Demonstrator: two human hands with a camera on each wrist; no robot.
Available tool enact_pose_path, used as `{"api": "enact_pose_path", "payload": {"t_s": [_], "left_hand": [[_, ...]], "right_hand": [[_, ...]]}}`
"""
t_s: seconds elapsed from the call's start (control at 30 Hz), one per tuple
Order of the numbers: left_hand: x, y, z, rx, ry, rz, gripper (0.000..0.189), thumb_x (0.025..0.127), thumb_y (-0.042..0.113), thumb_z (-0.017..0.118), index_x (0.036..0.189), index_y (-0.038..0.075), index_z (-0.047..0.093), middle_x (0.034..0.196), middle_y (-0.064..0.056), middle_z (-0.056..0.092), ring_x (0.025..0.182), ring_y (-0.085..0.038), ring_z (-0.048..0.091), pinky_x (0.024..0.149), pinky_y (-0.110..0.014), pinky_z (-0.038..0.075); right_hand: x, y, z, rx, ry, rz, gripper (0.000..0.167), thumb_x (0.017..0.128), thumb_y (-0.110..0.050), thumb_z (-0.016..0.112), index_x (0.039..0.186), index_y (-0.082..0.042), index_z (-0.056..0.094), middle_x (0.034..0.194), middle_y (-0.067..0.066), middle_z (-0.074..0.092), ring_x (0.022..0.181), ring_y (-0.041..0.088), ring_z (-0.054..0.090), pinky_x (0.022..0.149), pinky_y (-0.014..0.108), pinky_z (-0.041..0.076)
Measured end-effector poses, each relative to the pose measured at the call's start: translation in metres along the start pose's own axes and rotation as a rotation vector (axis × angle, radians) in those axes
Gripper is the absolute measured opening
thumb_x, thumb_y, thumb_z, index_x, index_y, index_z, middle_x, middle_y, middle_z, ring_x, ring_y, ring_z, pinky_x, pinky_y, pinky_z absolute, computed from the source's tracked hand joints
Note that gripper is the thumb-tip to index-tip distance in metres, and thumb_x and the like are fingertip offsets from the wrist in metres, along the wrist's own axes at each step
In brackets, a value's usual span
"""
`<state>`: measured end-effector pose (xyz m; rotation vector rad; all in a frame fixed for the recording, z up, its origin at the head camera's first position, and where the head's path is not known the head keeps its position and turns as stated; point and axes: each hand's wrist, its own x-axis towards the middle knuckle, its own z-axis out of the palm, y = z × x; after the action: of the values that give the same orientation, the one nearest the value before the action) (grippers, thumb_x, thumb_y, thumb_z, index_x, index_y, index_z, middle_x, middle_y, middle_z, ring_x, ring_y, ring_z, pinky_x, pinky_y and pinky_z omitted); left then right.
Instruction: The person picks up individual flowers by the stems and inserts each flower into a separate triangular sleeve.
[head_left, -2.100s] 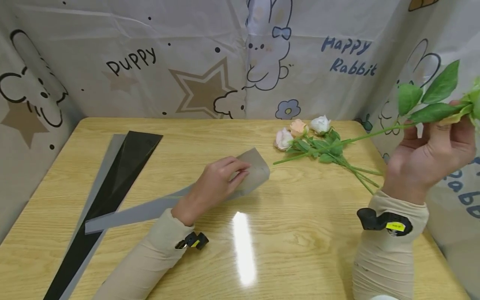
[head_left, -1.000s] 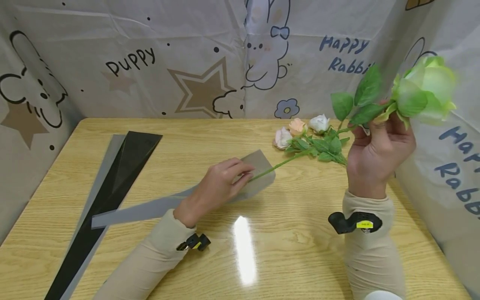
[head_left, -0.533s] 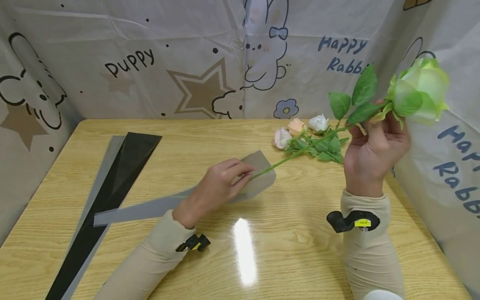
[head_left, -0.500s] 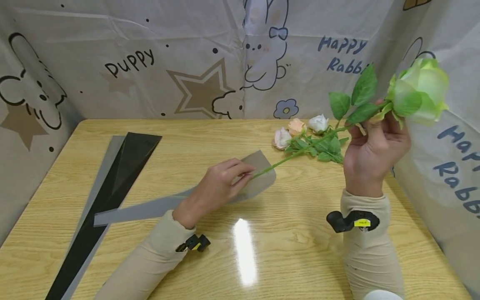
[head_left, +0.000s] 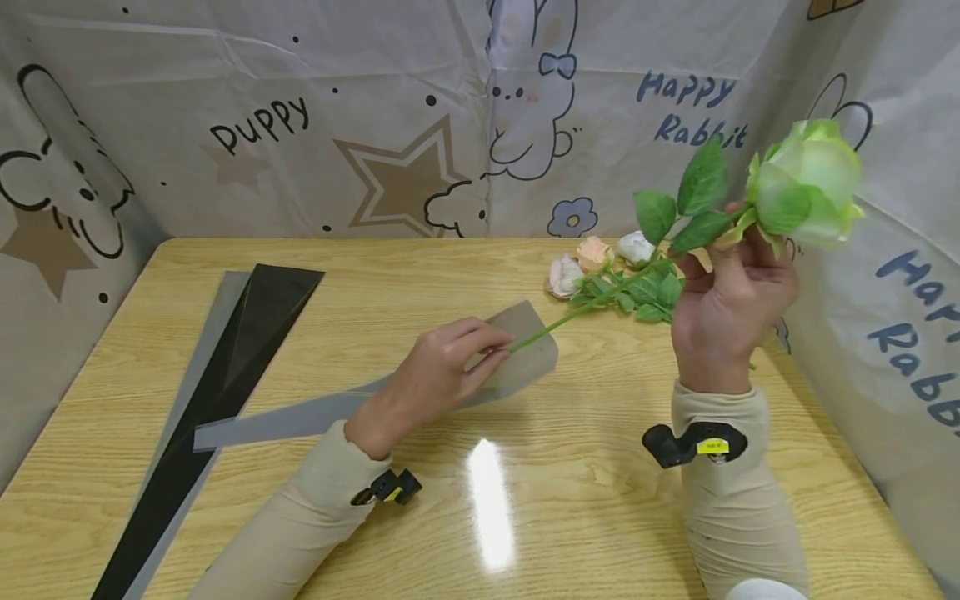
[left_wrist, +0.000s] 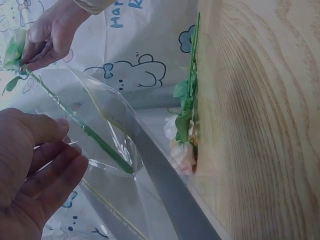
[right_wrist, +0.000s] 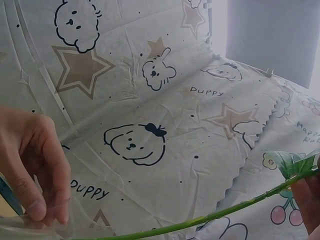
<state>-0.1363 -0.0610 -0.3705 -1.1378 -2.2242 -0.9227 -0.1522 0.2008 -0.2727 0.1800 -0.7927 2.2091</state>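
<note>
My right hand (head_left: 723, 312) pinches a pale green artificial rose (head_left: 806, 183) by its stem just under the bloom. The rose is tilted, bloom up at the right, stem (head_left: 585, 308) slanting down left. My left hand (head_left: 442, 358) pinches the rim of a clear and grey flower sleeve (head_left: 528, 354), which trails left to a narrow end. In the left wrist view, the lower stem (left_wrist: 100, 142) lies inside the clear sleeve's mouth. Thumb and fingers of the left hand (left_wrist: 50, 170) hold the film's edge there. In the head view the left hand hides the stem's end.
Pink, peach and white artificial roses (head_left: 564, 277) lie at the table's back right, partly behind the held stem. Black and grey folded sleeves (head_left: 225, 375) lie along the left, under the held sleeve's narrow end. Printed cloth (head_left: 405, 100) stands behind the table and at both sides.
My right hand has brought the green rose leftward from the far right, and its stem tip has passed into the sleeve's mouth. The left hand keeps its hold; the sleeve has shifted slightly right.
</note>
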Motion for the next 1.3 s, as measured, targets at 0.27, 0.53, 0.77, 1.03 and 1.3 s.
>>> {"api": "enact_pose_path", "payload": {"t_s": [0.27,0.53,0.77,1.03,1.3], "left_hand": [[0.002,0.005,-0.006,-0.004,0.01,-0.024,0.014,0.092,0.006,0.077,0.105,0.001,0.077,0.093,-0.01,0.077,0.076,-0.013,0.073,0.064,-0.022,0.061],[0.004,0.007,-0.011,-0.002,0.073,-0.038,0.014,0.091,0.006,0.078,0.104,0.0,0.077,0.092,-0.01,0.076,0.079,-0.014,0.075,0.067,-0.021,0.062],[0.005,0.007,-0.015,-0.011,0.11,-0.036,0.014,0.091,0.005,0.077,0.104,0.0,0.078,0.092,-0.009,0.076,0.08,-0.014,0.075,0.072,-0.021,0.063],[0.005,0.009,-0.018,-0.003,0.144,-0.035,0.014,0.091,0.004,0.077,0.105,0.0,0.077,0.095,-0.01,0.076,0.081,-0.015,0.075,0.071,-0.02,0.062],[0.007,0.01,-0.022,0.002,0.193,-0.014,0.012,0.092,0.001,0.076,0.104,0.0,0.077,0.094,-0.011,0.075,0.08,-0.016,0.074,0.069,-0.021,0.062]], "right_hand": [[-0.007,0.006,0.001,-0.022,-0.051,0.047,0.034,0.078,0.008,0.083,0.109,0.013,0.069,0.088,0.017,0.078,0.065,0.025,0.074,0.047,0.033,0.059],[-0.015,0.015,-0.003,-0.053,-0.14,0.079,0.025,0.084,0.014,0.075,0.108,0.009,0.069,0.088,0.014,0.076,0.073,0.022,0.077,0.054,0.034,0.063],[-0.023,0.025,-0.007,-0.069,-0.204,0.111,0.029,0.086,0.015,0.073,0.114,0.008,0.069,0.091,0.012,0.076,0.074,0.02,0.077,0.06,0.033,0.065],[-0.037,0.036,-0.008,-0.072,-0.286,0.168,0.021,0.089,0.012,0.072,0.109,0.007,0.071,0.093,0.01,0.075,0.077,0.018,0.076,0.063,0.032,0.065],[-0.049,0.047,-0.006,-0.091,-0.375,0.198,0.02,0.094,0.013,0.063,0.109,0.003,0.072,0.091,0.007,0.073,0.077,0.016,0.073,0.065,0.032,0.066]]}}
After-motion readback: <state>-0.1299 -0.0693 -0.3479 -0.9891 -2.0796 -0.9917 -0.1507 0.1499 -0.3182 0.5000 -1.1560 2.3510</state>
